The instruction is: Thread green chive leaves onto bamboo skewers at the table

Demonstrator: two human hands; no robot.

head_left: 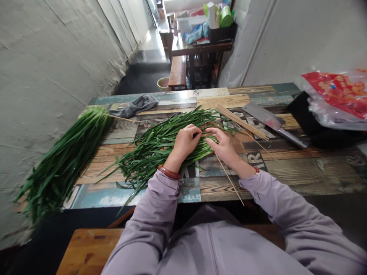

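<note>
A loose spread of garlic chives [155, 143] lies on the table, leaves to the left and pale stem ends to the right under both hands. My left hand [186, 143] is closed in a pinch at the stems; what sits between its fingertips is too small to make out. Curled around the stem ends from the right, my right hand [223, 147] has its thumb and fingers on the chives. From beneath it a thin bamboo skewer [229, 178] slants toward the table's near edge. Beyond that hand lies a bundle of bamboo skewers [242, 121].
On the left rests a big bunch of chives [69, 152], overhanging the near edge. A grey cloth [137, 105] lies at the back. To the right are a cleaver [266, 118], a loose skewer [265, 148], and a black container [306, 118] with a red plastic bag [338, 93].
</note>
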